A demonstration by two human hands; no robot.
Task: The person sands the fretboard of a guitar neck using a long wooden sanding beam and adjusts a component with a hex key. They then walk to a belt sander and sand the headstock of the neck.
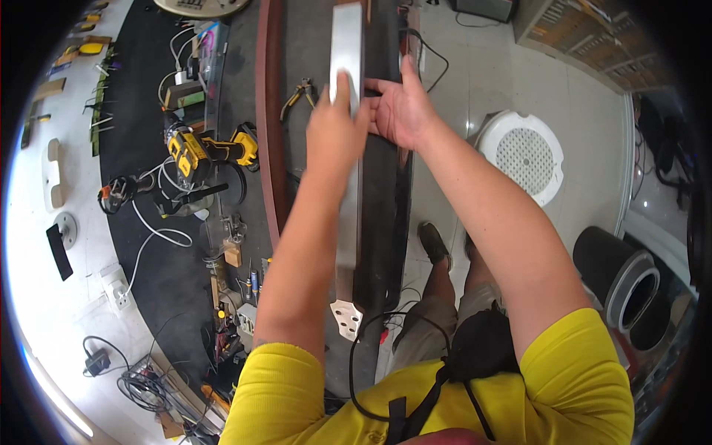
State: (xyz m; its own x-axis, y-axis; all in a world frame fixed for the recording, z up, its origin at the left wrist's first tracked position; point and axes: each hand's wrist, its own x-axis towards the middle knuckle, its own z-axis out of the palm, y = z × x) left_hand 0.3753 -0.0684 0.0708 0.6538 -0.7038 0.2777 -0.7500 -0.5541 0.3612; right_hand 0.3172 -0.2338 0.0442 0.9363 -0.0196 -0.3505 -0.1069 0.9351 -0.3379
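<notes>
A long silver metal bar [347, 37] runs lengthwise over the dark bench in front of me. My left hand [334, 137] is closed around it, blurred by motion, with a finger lying along its top face. Beside the bar's right side is my right hand [403, 111], open, thumb raised and fingers stretched toward it; the fingertips are partly hidden behind the bar and left hand. Below the bar's near end shows a pale headstock [346, 319] with several dark holes, like that of a guitar neck. Cutting pliers [300, 98] with yellow-and-black handles lie left of the bar.
A reddish-brown wooden edge [268, 133] borders the work area on the left. Beyond it lie a yellow-and-black cordless drill [189, 152], white cables and small tools. A white round-topped stool [523, 157] stands on the tiled floor to the right, near a black cylinder [615, 271].
</notes>
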